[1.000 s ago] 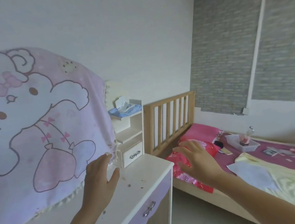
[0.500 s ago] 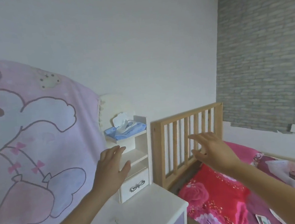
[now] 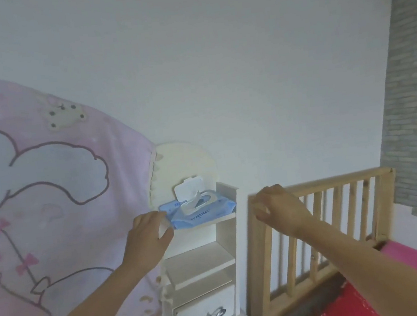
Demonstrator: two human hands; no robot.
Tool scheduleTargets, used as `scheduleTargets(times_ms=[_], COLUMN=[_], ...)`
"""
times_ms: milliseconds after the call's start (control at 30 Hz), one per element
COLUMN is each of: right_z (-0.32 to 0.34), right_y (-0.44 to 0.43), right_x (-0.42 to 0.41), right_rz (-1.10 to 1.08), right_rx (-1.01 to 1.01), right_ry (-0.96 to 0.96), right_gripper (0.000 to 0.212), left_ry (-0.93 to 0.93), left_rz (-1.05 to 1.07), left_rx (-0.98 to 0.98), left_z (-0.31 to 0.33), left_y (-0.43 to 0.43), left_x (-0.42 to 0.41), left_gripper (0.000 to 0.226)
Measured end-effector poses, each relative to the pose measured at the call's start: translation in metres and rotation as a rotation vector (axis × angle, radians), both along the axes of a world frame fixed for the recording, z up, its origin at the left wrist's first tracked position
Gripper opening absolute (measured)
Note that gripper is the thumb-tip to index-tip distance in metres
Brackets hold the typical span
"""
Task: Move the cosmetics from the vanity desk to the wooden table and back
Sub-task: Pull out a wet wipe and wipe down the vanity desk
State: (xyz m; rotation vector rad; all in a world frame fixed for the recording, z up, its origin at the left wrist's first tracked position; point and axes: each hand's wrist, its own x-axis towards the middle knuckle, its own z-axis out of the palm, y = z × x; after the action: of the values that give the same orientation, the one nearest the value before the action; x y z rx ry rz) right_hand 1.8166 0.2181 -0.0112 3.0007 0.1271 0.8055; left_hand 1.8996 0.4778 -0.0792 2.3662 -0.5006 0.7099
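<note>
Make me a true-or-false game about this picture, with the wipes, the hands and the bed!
1. The wet wipes pack is blue, and its white lid is flipped open. True.
2. The pack sits inside the drawer. False: it lies on the top shelf of the small white shelf unit.
3. The right hand holds a bottle. False: it holds nothing and is in front of the wooden bed rail.
4. The left hand is at the pack's left end. True.
5. The drawer has a bow-shaped handle. True.
</note>
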Motion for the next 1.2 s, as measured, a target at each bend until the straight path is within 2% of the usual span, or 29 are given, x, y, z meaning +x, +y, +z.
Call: scheduleTargets(times_ms=[67,133,267,367,467,600,700,800,900,1033,1100,1200], right_z=[0.005,0.009,0.001,-0.02,-0.03,-0.033,-0.042,-0.056,-0.068,-0.07,-0.066,-0.068], right_y=[0.004,0.006,0.006,0.002,-0.003,0.0,0.0,-0.001,0.001,0.006,0.006,0.006], right_x=[0.047,0.09,0.163,0.205,0.243,0.285,0.311,0.33,0.341,0.345,0.344,0.344], right_rz=[0.022,0.054,0.105,0.144,0.214,0.353,0.458,0.522,0.574,0.623,0.636,0.651], right_rx=[-0.013,-0.024,0.006,-0.015,0.011,-0.02,-0.067,-0.145,-0.154,-0.187,-0.196,-0.227], right_ry=[0.033,0.065,0.12,0.189,0.202,0.268,0.35,0.364,0.335,0.333,0.331,0.324], right_gripper=[0.032,0.031,0.028,0.023,0.029,0.034,0.038,0.037,0.042,0.028,0.02,0.019], left_ry=[0.005,0.011,0.052,0.13,0.076,0.256,0.259,0.245,0.149,0.329,0.33,0.291], left_rz=[0.029,0.041,0.047,0.114,0.235,0.402,0.443,0.499,0.617,0.525,0.54,0.552], left_rx=[0.035,0.054,0.096,0.208,0.238,0.356,0.398,0.342,0.413,0.386,0.44,0.441], left_z=[0.007,0.012,0.011,-0.008,-0.024,-0.04,-0.041,-0.044,-0.046,-0.049,-0.047,-0.046], left_y=[-0.01,-0.022,-0.059,-0.086,-0.102,-0.108,-0.113,-0.114,-0.116,-0.113,-0.114,-0.116], left_x=[0.034,0.067,0.118,0.144,0.16,0.167,0.168,0.168,0.169,0.168,0.168,0.167], left_gripper=[0.051,0.038,0.039,0.04,0.063,0.098,0.123,0.125,0.113,0.136,0.136,0.128])
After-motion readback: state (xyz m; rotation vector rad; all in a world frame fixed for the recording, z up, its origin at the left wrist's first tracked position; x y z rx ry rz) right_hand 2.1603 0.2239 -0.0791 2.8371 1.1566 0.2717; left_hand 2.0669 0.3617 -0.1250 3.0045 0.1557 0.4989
